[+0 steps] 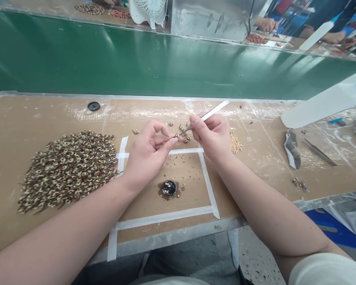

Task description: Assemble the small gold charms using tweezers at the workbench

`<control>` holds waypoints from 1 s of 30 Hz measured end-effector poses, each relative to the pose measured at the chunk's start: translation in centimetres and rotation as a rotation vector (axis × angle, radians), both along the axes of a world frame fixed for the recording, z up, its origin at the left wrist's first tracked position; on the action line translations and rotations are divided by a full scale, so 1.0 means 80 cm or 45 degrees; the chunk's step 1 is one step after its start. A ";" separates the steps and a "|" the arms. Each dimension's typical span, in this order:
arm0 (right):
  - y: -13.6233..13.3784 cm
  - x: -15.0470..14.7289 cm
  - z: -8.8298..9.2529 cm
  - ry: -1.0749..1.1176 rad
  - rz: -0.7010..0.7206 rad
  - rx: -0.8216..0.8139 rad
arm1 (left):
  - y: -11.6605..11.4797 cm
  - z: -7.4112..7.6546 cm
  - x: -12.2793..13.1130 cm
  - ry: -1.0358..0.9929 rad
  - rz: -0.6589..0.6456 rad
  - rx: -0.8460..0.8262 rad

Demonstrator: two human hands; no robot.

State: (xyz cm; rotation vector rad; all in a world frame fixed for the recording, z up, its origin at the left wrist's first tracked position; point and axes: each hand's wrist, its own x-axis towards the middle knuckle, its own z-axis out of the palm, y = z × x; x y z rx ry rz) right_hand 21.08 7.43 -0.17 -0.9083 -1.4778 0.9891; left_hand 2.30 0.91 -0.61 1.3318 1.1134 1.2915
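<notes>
My left hand (150, 152) is closed in a pinch on a tiny brown part (175, 135) held above the brown bench. My right hand (210, 132) grips metal tweezers (209, 114), whose tips meet that small part between my two hands. Both hands hover over a rectangle marked out in white tape (206, 178). A small round dark dish (169, 187) sits inside the rectangle below my hands. A few loose small parts (184, 128) lie just behind my fingers.
A big heap of small brown-and-cream parts (68, 168) lies left. A little pile of tan beads (235, 143) is right of my right hand. Spare tweezers (319, 151), a grey cloth scrap (293, 150), a black disc (93, 105) and a green conveyor belt (136, 59) behind.
</notes>
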 end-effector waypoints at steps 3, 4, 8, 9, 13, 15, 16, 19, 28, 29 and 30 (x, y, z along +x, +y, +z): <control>-0.004 -0.002 0.001 0.012 -0.019 0.020 | -0.002 -0.003 -0.001 0.053 0.016 0.083; -0.005 -0.003 0.002 0.008 -0.027 0.026 | -0.003 -0.003 -0.001 0.075 0.024 0.099; -0.008 -0.004 0.001 0.006 -0.043 0.055 | -0.004 -0.006 -0.002 0.095 0.035 0.147; -0.008 -0.004 0.000 0.011 -0.042 0.063 | -0.004 -0.006 -0.002 0.076 0.027 0.152; -0.007 -0.003 0.001 0.040 -0.010 0.118 | -0.002 -0.004 0.000 -0.028 -0.012 0.152; -0.008 -0.002 0.004 0.035 -0.005 0.139 | -0.002 -0.004 0.000 -0.057 -0.030 0.131; -0.008 -0.002 0.006 0.023 -0.008 0.141 | -0.002 -0.004 0.000 -0.071 -0.036 0.118; -0.010 -0.002 0.009 -0.029 -0.034 0.112 | -0.002 -0.003 0.000 -0.099 -0.031 0.089; -0.021 -0.010 0.011 -0.107 -0.143 0.073 | -0.006 0.000 0.000 0.033 0.062 0.036; -0.022 -0.011 0.011 -0.103 -0.150 0.081 | -0.006 0.000 0.000 0.046 0.067 0.041; -0.022 -0.011 0.012 -0.094 -0.153 0.091 | -0.006 0.000 0.000 0.053 0.069 0.048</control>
